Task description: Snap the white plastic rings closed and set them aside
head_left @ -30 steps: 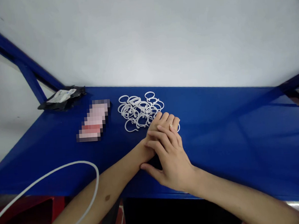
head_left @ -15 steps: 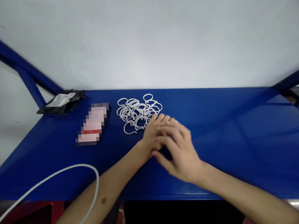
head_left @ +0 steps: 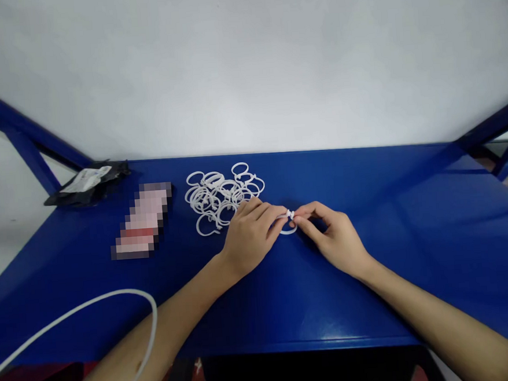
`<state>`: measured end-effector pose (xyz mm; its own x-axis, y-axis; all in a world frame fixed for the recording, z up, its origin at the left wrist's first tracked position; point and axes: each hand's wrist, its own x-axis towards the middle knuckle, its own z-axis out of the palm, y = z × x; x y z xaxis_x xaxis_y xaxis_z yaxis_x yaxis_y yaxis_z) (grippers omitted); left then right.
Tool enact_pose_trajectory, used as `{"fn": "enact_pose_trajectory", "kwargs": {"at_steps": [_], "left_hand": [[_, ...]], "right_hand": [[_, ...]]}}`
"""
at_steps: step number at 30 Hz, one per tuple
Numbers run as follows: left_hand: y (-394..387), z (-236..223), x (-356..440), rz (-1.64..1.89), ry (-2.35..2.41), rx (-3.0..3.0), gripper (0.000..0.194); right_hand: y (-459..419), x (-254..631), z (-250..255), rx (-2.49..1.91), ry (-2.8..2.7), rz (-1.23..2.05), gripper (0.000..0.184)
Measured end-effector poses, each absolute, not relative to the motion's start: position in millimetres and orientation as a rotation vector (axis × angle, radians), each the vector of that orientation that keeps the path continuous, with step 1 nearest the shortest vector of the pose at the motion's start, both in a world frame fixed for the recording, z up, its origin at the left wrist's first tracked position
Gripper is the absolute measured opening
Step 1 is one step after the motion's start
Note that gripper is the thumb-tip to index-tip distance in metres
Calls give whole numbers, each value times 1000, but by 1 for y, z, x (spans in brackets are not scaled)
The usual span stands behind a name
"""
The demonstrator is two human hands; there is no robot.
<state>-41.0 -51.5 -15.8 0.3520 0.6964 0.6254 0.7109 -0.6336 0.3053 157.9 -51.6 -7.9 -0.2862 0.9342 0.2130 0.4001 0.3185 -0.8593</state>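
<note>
On the blue table (head_left: 374, 298) my left hand (head_left: 248, 237) and my right hand (head_left: 333, 237) meet at one white plastic ring (head_left: 288, 228). Both hands pinch it at its clasp end, fingertips almost touching. The ring lies low over the table between them. Just left of my left hand lies a pile of several white rings (head_left: 219, 196), loosely tangled near the table's back edge.
A pixelated pink and red flat object (head_left: 142, 220) lies left of the pile. A black bag with a white label (head_left: 86, 182) sits at the back left corner. A white cable (head_left: 93, 318) loops over the front left. Blue frame bars rise at both sides.
My right hand lay on top of my left hand; it has slid off to the right. Both hands now pinch a single ring. The view shifted slightly.
</note>
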Motion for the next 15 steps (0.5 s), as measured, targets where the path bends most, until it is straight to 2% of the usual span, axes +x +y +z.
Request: {"fn": "enact_pose_trajectory", "kwargs": {"at_steps": [5, 9, 15], "left_hand": [[-58, -15, -40, -1279, -1445, -2662, 6], [-60, -13, -39, -1366, -1539, -2752, 4], [-61, -16, -38, -1341, -1485, -2810, 11]], "right_hand": [[-53, 158, -9, -1146, -1844, 914, 12], [-55, 159, -8, -1094, -1920, 799, 7], [-59, 158, -6, -976, -2055, 596, 6]]}}
